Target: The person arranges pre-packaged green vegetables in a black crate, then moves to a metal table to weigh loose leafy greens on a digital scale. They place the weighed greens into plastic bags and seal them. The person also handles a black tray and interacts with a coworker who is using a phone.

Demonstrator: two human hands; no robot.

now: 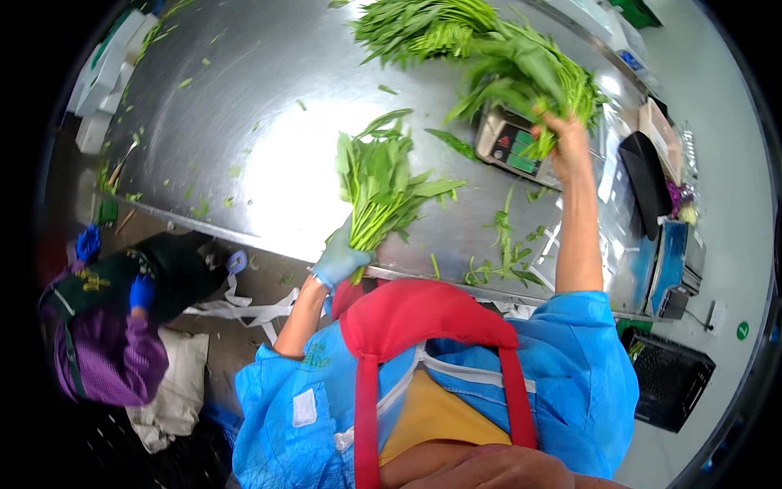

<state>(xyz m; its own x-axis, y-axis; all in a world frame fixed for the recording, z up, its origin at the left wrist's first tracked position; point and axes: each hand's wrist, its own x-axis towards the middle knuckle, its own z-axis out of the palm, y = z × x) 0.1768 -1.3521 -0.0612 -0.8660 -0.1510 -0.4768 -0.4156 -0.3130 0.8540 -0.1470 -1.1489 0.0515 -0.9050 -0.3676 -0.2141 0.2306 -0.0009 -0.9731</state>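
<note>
My left hand [343,257], in a pale blue glove, grips the stems of a bunch of leafy greens [382,177] at the table's near edge, leaves pointing away from me. My bare right hand [565,137] holds a second bunch of greens [525,67], blurred, above a digital scale [510,143] with green displays. The scale's pan is mostly hidden by those leaves. Beyond it lies a large pile of the same greens [427,27]. A single leaf [453,143] rests left of the scale.
Scraps and sprigs [504,269] litter the steel table [201,128]. At right are a black curved object [647,177], a blue-topped machine [669,257] and a black crate [669,379]. A co-worker in blue gloves [142,293] is at lower left, beside a whitish sack [177,391].
</note>
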